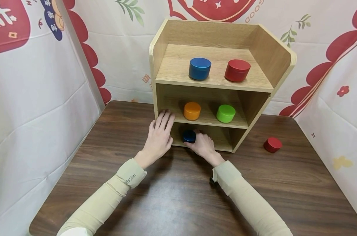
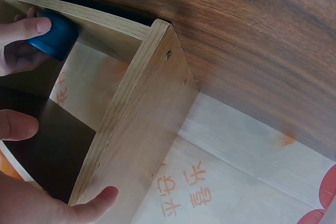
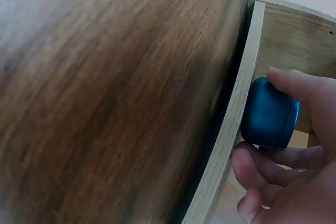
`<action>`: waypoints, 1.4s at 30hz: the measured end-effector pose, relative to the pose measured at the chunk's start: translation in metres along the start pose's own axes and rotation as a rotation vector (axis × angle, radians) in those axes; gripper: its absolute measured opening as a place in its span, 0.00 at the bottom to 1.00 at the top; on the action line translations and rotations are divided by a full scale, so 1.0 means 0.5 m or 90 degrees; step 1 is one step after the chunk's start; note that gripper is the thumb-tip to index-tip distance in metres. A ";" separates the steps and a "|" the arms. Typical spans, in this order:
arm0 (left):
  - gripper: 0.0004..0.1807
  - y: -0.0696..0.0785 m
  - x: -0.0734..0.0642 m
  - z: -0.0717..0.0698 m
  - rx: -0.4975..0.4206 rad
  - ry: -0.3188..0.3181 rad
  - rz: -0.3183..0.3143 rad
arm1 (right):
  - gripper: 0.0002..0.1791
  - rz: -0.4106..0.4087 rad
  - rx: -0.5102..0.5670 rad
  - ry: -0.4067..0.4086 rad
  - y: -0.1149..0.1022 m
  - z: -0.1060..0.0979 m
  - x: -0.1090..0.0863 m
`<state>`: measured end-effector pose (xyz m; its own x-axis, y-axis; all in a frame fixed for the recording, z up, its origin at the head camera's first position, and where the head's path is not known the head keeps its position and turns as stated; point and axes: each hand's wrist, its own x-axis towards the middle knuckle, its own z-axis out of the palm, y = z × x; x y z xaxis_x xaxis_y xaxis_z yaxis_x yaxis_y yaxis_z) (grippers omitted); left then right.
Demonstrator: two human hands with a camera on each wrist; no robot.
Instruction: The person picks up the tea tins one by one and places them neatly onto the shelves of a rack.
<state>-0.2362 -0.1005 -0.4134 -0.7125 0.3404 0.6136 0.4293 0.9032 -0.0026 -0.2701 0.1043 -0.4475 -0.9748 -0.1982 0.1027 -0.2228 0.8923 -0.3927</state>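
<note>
On the bottom level of the small wooden shelf (image 1: 214, 84), my right hand (image 1: 202, 143) grips a dark blue round tin (image 1: 189, 135). The right wrist view shows the thumb on one side of this blue tin (image 3: 268, 114) and fingers on the other, close to the shelf's front edge. My left hand (image 1: 158, 139) rests at the shelf's left side panel (image 2: 142, 108), fingers fairly straight. In the left wrist view, a digit lies on either side of that panel's front edge. An orange tin (image 1: 192, 111) on the middle level is just right of the left fingertips.
A lime green tin (image 1: 225, 113) shares the middle level with the orange one. Up top stand a blue tin (image 1: 200, 68) and a red tin (image 1: 237, 70). Another red tin (image 1: 272, 145) sits on the dark wooden table (image 1: 113, 134), right of the shelf. Printed cloth (image 1: 119, 65) hangs behind.
</note>
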 end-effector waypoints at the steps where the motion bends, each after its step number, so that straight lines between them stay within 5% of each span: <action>1: 0.43 0.000 0.000 0.000 0.000 0.002 0.001 | 0.45 -0.001 -0.005 0.000 0.000 -0.001 -0.001; 14: 0.44 0.001 -0.001 0.002 -0.001 0.006 0.000 | 0.45 -0.022 -0.044 0.017 0.029 -0.073 -0.056; 23: 0.43 0.002 0.001 0.001 -0.001 -0.001 -0.002 | 0.36 -0.039 -0.029 -0.079 0.073 -0.163 -0.119; 34: 0.43 0.001 0.001 0.000 -0.001 -0.004 -0.001 | 0.34 -0.037 -0.042 -0.174 0.209 -0.284 -0.142; 42: 0.43 -0.001 0.000 0.003 -0.004 0.008 -0.001 | 0.41 0.083 -0.039 -0.060 0.358 -0.315 -0.137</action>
<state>-0.2373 -0.1004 -0.4148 -0.7055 0.3360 0.6239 0.4317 0.9020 0.0023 -0.2412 0.3416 -0.3807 -0.9930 -0.1135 -0.0327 -0.0958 0.9356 -0.3397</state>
